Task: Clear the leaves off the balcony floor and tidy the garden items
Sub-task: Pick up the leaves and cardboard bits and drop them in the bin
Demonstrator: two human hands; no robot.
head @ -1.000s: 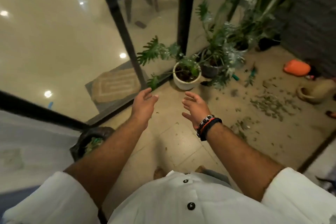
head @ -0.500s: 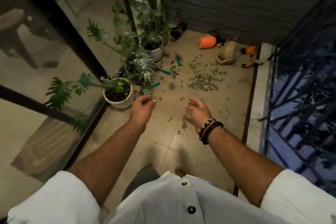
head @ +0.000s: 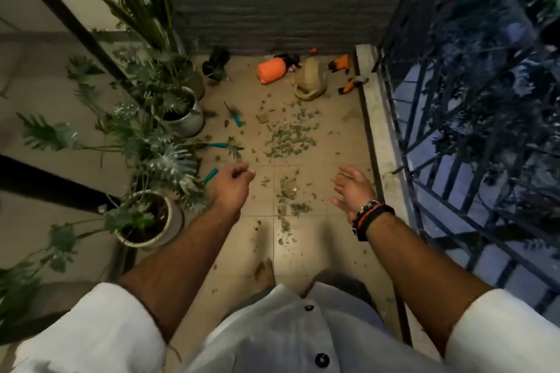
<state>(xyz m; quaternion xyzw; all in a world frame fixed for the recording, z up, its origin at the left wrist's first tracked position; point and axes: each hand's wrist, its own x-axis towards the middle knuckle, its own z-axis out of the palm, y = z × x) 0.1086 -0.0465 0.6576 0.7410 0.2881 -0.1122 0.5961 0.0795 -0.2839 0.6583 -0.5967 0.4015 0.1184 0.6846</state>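
1. Narrow tiled balcony floor (head: 327, 160): railing (head: 454, 160) beyond my right hand (head: 353, 188), potted plants (head: 157, 142) beyond my left hand (head: 231, 183).
2. Left loosely curled, empty; right open, empty.
3. Leaves (head: 288, 139) scattered between and ahead of both hands; orange sprayer (head: 271, 70) farther ahead.

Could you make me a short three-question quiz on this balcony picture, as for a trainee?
1. True or false: the left hand holds a tool.
2. What lies nearest the far wall? A) orange sprayer B) leaf pile C) white pot
3. Fill in: the wristbands are on the ___ arm.

Key: 1 false, its fingers are loosely curled with nothing visible in them, and the right hand is open too. 2 A. 3 right.
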